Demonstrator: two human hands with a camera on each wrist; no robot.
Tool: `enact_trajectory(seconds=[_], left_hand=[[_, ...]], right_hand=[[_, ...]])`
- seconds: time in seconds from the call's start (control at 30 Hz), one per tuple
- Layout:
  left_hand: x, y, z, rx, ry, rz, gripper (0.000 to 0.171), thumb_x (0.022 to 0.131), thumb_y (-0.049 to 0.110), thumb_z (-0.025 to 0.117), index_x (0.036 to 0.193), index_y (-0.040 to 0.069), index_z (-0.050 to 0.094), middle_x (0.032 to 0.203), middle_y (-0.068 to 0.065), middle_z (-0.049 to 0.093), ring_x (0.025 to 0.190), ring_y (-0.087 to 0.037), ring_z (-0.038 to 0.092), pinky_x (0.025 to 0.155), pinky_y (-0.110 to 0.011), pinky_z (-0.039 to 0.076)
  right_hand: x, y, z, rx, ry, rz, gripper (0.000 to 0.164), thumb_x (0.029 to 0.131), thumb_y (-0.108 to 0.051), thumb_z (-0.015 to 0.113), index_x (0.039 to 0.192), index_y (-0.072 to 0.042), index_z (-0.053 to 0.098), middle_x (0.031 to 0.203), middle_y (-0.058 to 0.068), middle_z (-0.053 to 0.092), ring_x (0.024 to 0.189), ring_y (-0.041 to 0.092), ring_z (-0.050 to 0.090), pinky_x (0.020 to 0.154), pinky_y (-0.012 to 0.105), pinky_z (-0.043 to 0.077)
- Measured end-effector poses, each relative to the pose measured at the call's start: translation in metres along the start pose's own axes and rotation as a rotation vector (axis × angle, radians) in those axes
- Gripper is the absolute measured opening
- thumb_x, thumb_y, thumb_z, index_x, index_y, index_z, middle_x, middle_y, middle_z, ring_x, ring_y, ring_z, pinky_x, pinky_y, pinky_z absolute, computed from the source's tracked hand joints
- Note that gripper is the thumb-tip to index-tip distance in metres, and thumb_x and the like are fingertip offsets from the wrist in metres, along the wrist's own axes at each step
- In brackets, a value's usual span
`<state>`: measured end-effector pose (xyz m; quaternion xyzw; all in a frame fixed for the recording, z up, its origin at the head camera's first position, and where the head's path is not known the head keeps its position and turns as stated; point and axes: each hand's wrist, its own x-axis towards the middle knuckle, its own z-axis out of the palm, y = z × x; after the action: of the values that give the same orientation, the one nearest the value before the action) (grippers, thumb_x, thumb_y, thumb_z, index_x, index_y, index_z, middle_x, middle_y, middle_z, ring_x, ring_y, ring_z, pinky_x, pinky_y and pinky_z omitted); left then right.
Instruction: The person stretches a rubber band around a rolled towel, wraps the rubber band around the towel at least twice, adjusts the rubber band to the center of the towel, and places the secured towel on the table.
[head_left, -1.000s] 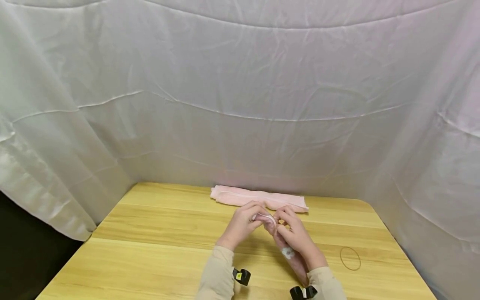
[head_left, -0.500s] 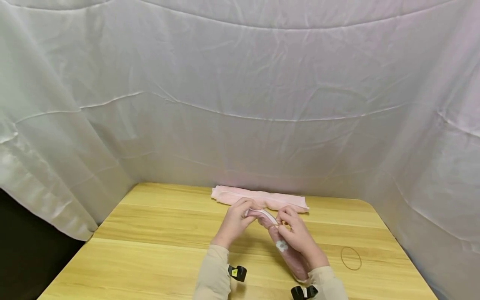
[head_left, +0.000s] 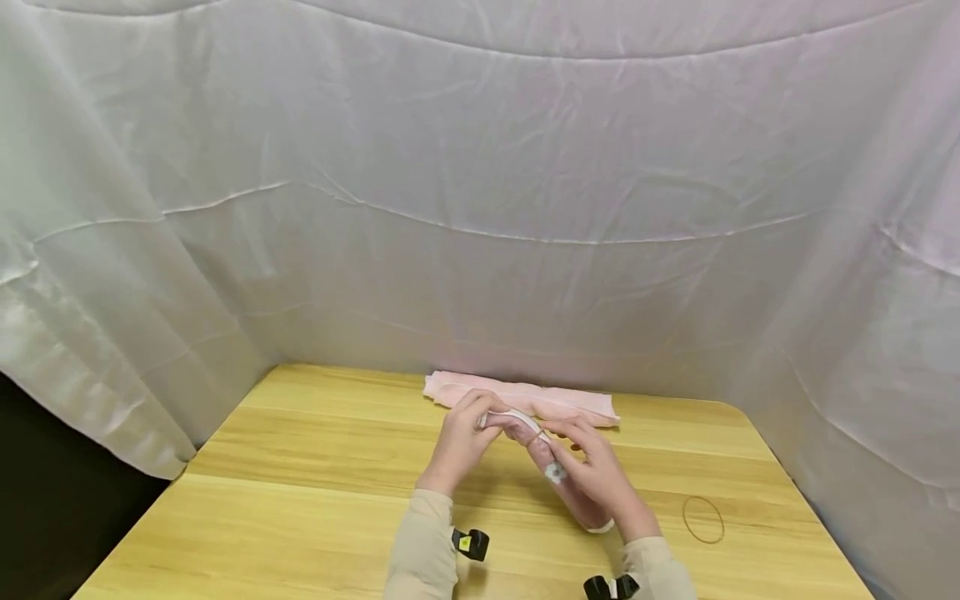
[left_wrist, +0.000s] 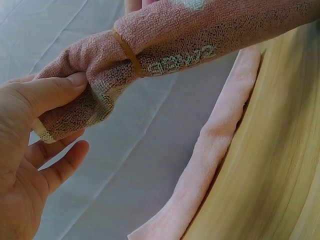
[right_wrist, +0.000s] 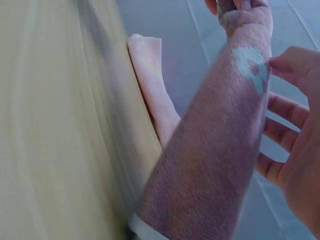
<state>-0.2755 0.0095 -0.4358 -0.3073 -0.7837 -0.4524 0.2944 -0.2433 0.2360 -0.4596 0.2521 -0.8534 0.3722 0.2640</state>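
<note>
A rolled, dusty-pink towel (head_left: pixel 573 493) with a pale flower on it is held above the table, bent near one end. A brown rubber band (left_wrist: pixel 127 54) circles it, pulling it in at that spot. My left hand (head_left: pixel 459 437) pinches the short end past the band, thumb on top in the left wrist view. My right hand (right_wrist: pixel 300 125) lies along the towel's side near the flower. Its thumb tip touches the towel's edge, and its fingers are spread and only slightly bent, their tips partly hidden by the towel.
A light pink folded towel (head_left: pixel 555 402) lies along the table's back edge, behind the hands. A loose rubber band (head_left: pixel 703 520) rests on the wooden table (head_left: pixel 315 500) at the right. Grey-white curtains (head_left: pixel 510 208) surround the table's back and sides.
My left hand has shifted left with the towel's end, and the towel's lower end has risen. The right hand's fingers have loosened from the band area and straightened.
</note>
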Motion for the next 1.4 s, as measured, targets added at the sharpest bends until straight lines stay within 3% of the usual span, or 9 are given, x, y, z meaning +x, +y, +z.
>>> enact_trajectory(seconds=[0.23, 0.37, 0.5, 0.67, 0.8, 0.93, 1.1, 1.27, 1.4], left_hand=[[0.001, 0.0, 0.003, 0.022, 0.006, -0.014, 0.011, 0.082, 0.014, 0.076, 0.089, 0.013, 0.067, 0.098, 0.0, 0.066, 0.096, -0.016, 0.066, 0.087, -0.029, 0.055], [0.0, 0.002, 0.005, 0.061, 0.009, -0.033, 0.011, 0.083, 0.018, 0.075, 0.088, 0.014, 0.066, 0.097, 0.001, 0.067, 0.095, -0.016, 0.066, 0.085, -0.029, 0.056], [-0.001, 0.004, 0.008, 0.081, 0.001, -0.038, 0.011, 0.083, 0.021, 0.074, 0.088, 0.014, 0.067, 0.096, 0.0, 0.068, 0.092, -0.016, 0.067, 0.083, -0.029, 0.056], [-0.001, 0.006, 0.01, 0.106, -0.015, -0.05, 0.013, 0.085, 0.023, 0.073, 0.092, 0.013, 0.068, 0.097, 0.0, 0.069, 0.094, -0.016, 0.068, 0.084, -0.029, 0.056], [0.0, 0.004, 0.01, 0.13, 0.017, -0.079, 0.013, 0.083, 0.019, 0.075, 0.093, 0.014, 0.069, 0.095, -0.001, 0.069, 0.092, -0.016, 0.067, 0.081, -0.031, 0.055], [-0.001, 0.002, 0.007, 0.138, 0.053, -0.094, 0.015, 0.08, 0.015, 0.077, 0.093, 0.013, 0.069, 0.094, -0.001, 0.069, 0.09, -0.017, 0.067, 0.08, -0.032, 0.055], [-0.001, 0.0, 0.006, 0.117, 0.048, -0.06, 0.014, 0.081, 0.014, 0.077, 0.092, 0.013, 0.068, 0.094, -0.002, 0.068, 0.089, -0.016, 0.066, 0.078, -0.03, 0.055], [-0.001, -0.002, 0.005, 0.077, 0.028, -0.051, 0.012, 0.083, 0.017, 0.075, 0.091, 0.014, 0.067, 0.094, -0.001, 0.067, 0.088, -0.014, 0.064, 0.076, -0.029, 0.054], [0.0, -0.001, 0.006, 0.043, 0.021, -0.034, 0.013, 0.083, 0.018, 0.075, 0.09, 0.014, 0.066, 0.094, -0.001, 0.066, 0.089, -0.015, 0.064, 0.078, -0.029, 0.055]], right_hand=[[0.001, -0.005, 0.002, 0.055, 0.039, -0.066, 0.029, 0.086, -0.002, 0.068, 0.113, -0.012, 0.071, 0.113, 0.006, 0.07, 0.105, 0.015, 0.06, 0.075, 0.034, 0.054], [0.0, -0.008, 0.004, 0.062, 0.032, -0.034, 0.025, 0.087, -0.004, 0.069, 0.107, -0.018, 0.07, 0.111, 0.005, 0.071, 0.107, 0.014, 0.06, 0.076, 0.035, 0.054], [0.001, -0.01, 0.005, 0.041, 0.0, -0.02, 0.019, 0.088, -0.008, 0.068, 0.1, -0.022, 0.064, 0.11, 0.0, 0.067, 0.107, 0.011, 0.057, 0.078, 0.037, 0.052], [0.002, -0.013, 0.008, -0.001, -0.017, -0.078, 0.018, 0.085, -0.011, 0.071, 0.089, -0.021, 0.058, 0.106, -0.003, 0.057, 0.103, 0.013, 0.052, 0.082, 0.035, 0.045], [0.002, -0.013, 0.009, -0.025, -0.023, -0.099, 0.019, 0.085, -0.009, 0.071, 0.081, -0.021, 0.056, 0.105, 0.002, 0.055, 0.104, 0.017, 0.049, 0.085, 0.042, 0.044], [0.002, -0.013, 0.009, -0.078, 0.007, -0.066, 0.024, 0.084, -0.008, 0.072, 0.076, -0.022, 0.054, 0.103, 0.002, 0.055, 0.105, 0.019, 0.05, 0.085, 0.046, 0.045], [0.002, -0.011, 0.007, -0.105, 0.013, -0.013, 0.02, 0.084, -0.012, 0.074, 0.082, -0.02, 0.056, 0.1, -0.001, 0.056, 0.103, 0.015, 0.051, 0.083, 0.039, 0.048], [0.002, -0.011, 0.005, -0.015, 0.016, 0.052, 0.02, 0.082, -0.012, 0.076, 0.091, -0.015, 0.058, 0.098, -0.001, 0.059, 0.097, 0.014, 0.056, 0.075, 0.03, 0.051], [0.002, -0.012, 0.004, 0.05, -0.001, 0.12, 0.027, 0.083, -0.013, 0.076, 0.103, -0.008, 0.057, 0.1, 0.003, 0.062, 0.096, 0.021, 0.061, 0.074, 0.03, 0.053]])
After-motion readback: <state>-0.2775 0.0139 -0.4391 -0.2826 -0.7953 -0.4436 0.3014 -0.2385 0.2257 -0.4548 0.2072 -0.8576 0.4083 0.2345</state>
